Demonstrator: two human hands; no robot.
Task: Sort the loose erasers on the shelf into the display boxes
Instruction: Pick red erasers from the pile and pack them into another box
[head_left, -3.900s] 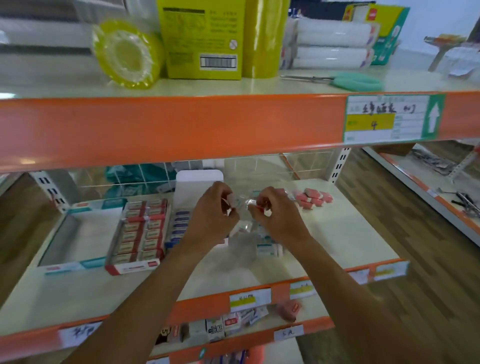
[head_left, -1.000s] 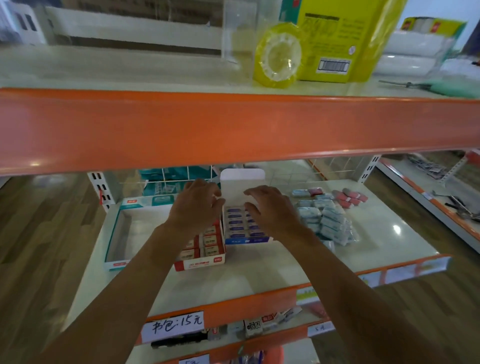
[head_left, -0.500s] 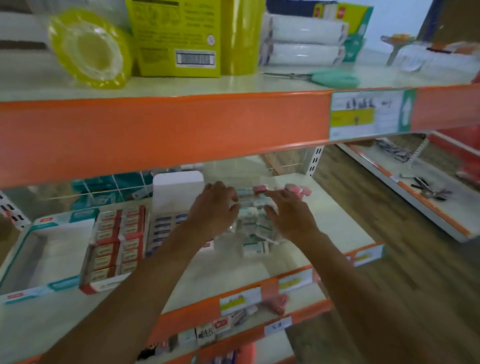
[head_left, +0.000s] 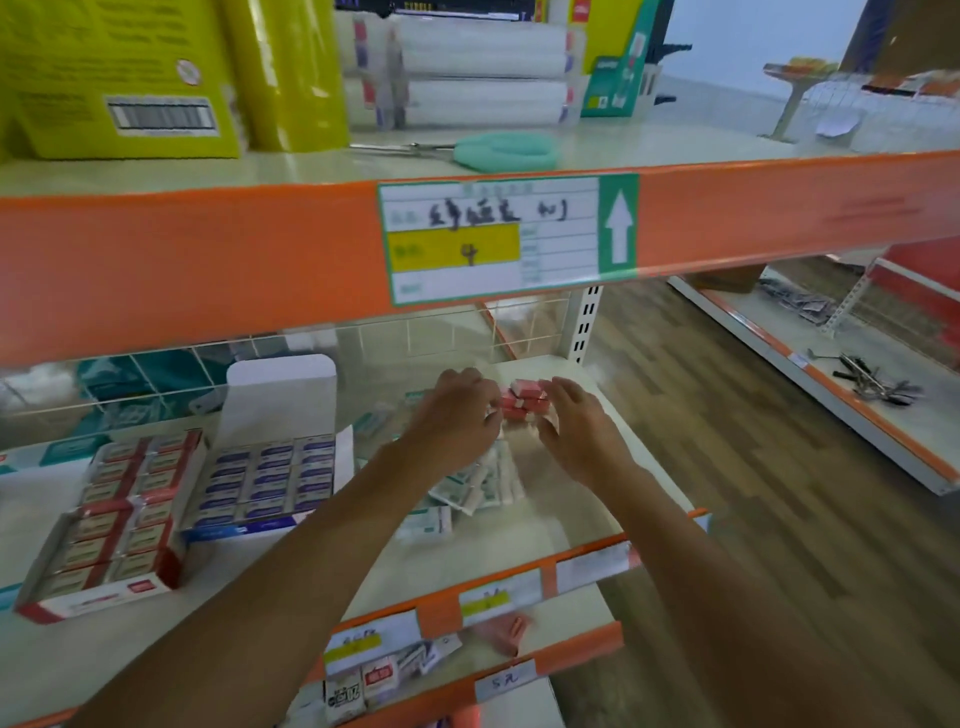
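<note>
Head view: fingers of the left hand (head_left: 457, 415) curl against the left side of a small stack of pink erasers (head_left: 525, 399), though I cannot tell whether they pinch it. The right hand (head_left: 582, 434) lies loosely curved and unclenched against the stack's right side. These erasers should be light, rubbery and a little slick in their wrap, so they are best squeezed by the long sides, a few at once. Nearer than the stack lies a heap of white erasers (head_left: 483, 483). Left of the stack stand a blue box (head_left: 270, 478) and, farther left, a red box (head_left: 114, 519). The shelf (head_left: 550, 525) ends close to the stack's right, and an orange beam (head_left: 208, 260) overhead limits lifting.
</note>
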